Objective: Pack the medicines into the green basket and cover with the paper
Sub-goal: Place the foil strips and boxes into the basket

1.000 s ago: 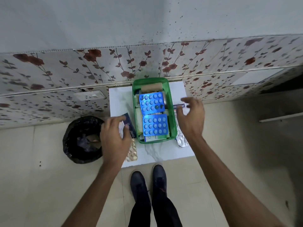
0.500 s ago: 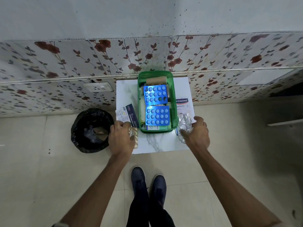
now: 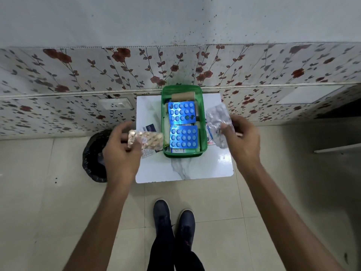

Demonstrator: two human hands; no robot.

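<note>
Your left hand (image 3: 121, 153) is pinching a strip of tan tablets (image 3: 145, 138) beside the green basket (image 3: 182, 153), and your right hand (image 3: 242, 139) is gripping a silver foil strip (image 3: 217, 119) at its other side. Blue blister packs (image 3: 182, 124) are lying inside the basket, on the white surface (image 3: 183, 171). A black bin (image 3: 93, 155) is standing left.

The scene is viewed from a single head-worn wide-angle camera, aimed steeply downward over the small white table (image 3: 183, 169) from standing height

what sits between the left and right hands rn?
Head view: the green basket, with two blue blister packs on top, lies between the left hand with its tan strip and the right hand.
</note>
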